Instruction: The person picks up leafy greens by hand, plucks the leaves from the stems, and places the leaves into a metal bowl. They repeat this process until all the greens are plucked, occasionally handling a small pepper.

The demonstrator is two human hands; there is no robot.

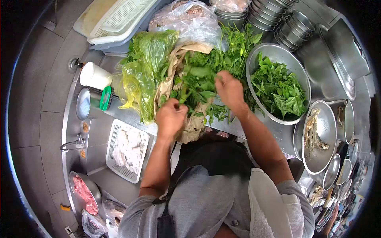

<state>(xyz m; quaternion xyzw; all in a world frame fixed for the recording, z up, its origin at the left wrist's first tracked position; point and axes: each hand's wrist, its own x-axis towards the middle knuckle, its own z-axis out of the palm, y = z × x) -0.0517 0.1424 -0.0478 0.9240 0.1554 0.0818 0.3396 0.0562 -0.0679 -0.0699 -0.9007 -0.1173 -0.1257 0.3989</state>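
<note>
My left hand [171, 118] is closed on a leafy green stem [183, 97], over an opened brown paper wrapping [173, 73]. My right hand [231, 92] is closed, its fingertips at a green leaf [198, 71] that is smeared by motion. Between and beyond both hands lies a loose heap of leafy greens [238, 45], thin-stemmed and partly on the paper. To the right stands a large metal bowl [253, 92] holding picked green leaves [278, 85]. Yellow-green plastic bags of greens [149, 63] lie left of the paper.
A sink on the left has a running faucet [79, 141] and a white basket [112, 139] of pale pieces. A bowl of raw meat [85, 196] is near the lower left. Stacked metal bowls [291, 31] stand behind. A colander [325, 123] with dried-looking pieces sits at right.
</note>
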